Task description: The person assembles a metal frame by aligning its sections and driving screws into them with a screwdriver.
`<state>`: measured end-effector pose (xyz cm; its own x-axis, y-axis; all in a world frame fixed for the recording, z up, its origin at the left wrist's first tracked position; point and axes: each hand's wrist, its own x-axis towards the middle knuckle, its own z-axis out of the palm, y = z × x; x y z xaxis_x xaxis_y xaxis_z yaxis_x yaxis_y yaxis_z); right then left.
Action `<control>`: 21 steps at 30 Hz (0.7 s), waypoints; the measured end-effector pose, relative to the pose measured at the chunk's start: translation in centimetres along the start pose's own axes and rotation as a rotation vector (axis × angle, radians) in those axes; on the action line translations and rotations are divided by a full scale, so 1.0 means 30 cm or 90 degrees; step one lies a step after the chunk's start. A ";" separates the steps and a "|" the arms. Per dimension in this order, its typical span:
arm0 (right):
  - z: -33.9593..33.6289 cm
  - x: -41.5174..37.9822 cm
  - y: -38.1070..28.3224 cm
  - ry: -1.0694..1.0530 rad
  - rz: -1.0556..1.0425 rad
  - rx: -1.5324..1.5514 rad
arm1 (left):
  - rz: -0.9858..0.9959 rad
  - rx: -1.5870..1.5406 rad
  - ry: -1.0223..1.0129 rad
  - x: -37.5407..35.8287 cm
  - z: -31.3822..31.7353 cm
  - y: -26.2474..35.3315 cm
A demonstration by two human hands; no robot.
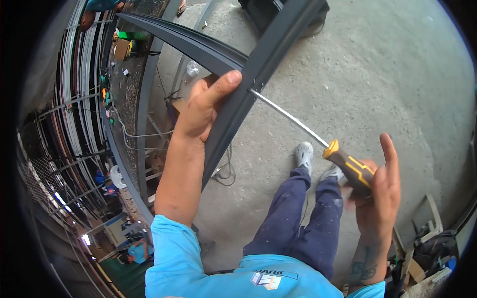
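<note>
A dark grey metal frame [229,116] runs diagonally before me, its two profiles meeting in a corner joint. My left hand [211,102] is closed around the profile just below that joint, thumb lying on top. In my right hand [380,188] is a screwdriver [350,169] with a brown-and-yellow handle, held near its butt end. The index finger sticks out, and the other fingers are partly blurred. The long steel shaft reaches up to the left, its tip at the profile's face beside the joint. Whether a screw sits under the tip is hidden.
On the left stands a workbench [130,94] with a cardboard box [121,49], tools and cables. Beyond it are racked long profiles [82,74]. A black container [258,20] stands on the concrete floor; scrap pieces [415,263] lie lower right. Another person's arm [88,20] shows top left.
</note>
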<state>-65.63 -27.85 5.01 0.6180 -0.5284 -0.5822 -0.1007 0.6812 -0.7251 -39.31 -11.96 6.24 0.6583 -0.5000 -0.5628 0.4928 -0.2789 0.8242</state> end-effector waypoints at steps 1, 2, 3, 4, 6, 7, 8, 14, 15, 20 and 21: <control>-0.012 0.006 0.031 -0.065 -0.066 0.087 | 0.006 0.011 0.005 -0.003 0.005 0.001; -0.033 0.006 0.057 -0.079 -0.075 0.074 | 0.012 0.021 0.015 -0.007 0.010 0.003; -0.057 -0.001 0.084 -0.091 -0.227 -0.164 | 0.015 0.030 0.021 -0.010 0.014 0.006; -0.070 -0.013 0.090 -0.097 -0.378 -0.401 | 0.000 0.045 0.021 -0.016 0.010 0.012; -0.028 -0.028 0.016 -0.087 -0.082 -0.242 | 0.003 0.050 0.018 -0.016 0.007 0.018; -0.026 -0.012 -0.010 -0.103 0.029 -0.151 | 0.001 0.046 0.015 -0.017 0.006 0.022; -0.026 0.000 -0.033 -0.112 0.145 -0.060 | 0.005 0.029 0.019 -0.021 0.006 0.023; -0.009 0.016 -0.022 -0.230 -0.515 -0.635 | 0.043 -0.081 -0.040 0.006 -0.016 0.020; 0.007 0.025 -0.034 -0.246 -0.525 -0.646 | 0.056 -0.097 -0.031 0.011 -0.025 0.041; 0.034 0.026 -0.040 -0.235 -0.607 -0.709 | -0.093 -0.117 0.038 0.058 -0.016 0.075; 0.039 0.019 -0.046 -0.239 -0.601 -0.713 | -0.157 -0.108 0.111 0.084 -0.006 0.072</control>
<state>-64.23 -28.50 6.11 0.9333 -0.2644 0.2429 0.0176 -0.6420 -0.7665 -36.49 -13.69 6.59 0.5876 -0.2834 -0.7579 0.7272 -0.2258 0.6482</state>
